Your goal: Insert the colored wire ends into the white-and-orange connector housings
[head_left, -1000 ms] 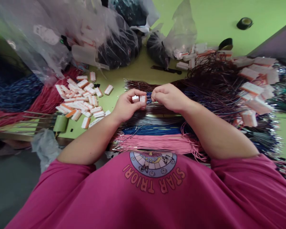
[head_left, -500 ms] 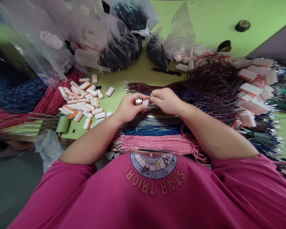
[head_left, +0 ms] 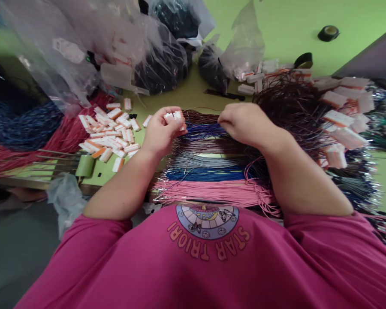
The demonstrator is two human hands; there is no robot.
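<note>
While the pink shirt (head_left: 206,281) fills the view at six o'clock, the pink wires (head_left: 209,191) lie stretched across the counter (head_left: 99,174) just beyond it, between five and six o'clock. Past these come a strip of dark blue wires (head_left: 202,174) and then grey wires (head_left: 206,161), all running sideways with their shiny tips toward nine o'clock. At nine o'clock a green cylinder (head_left: 85,166) stands near the counter's edge.

At ten o'clock the left hand (head_left: 157,133) is grasping white connector blocks (head_left: 176,116) between thumb and fingers, their orange sides partly showing. At two o'clock the right hand (head_left: 246,124) hangs over the bright blue wires (head_left: 202,130), well apart from the left; its fingers curl inward, and I cannot tell whether they are grasping a wire. A loose pile of connectors (head_left: 116,133) lies just past nine o'clock, and wired connectors (head_left: 341,120) are heaped toward three o'clock.

Farther off, a dark flat tool (head_left: 227,95) lies at one o'clock, plastic bags with dark contents (head_left: 162,60) stand at eleven, and a tape roll (head_left: 328,33) rests between one and two.
</note>
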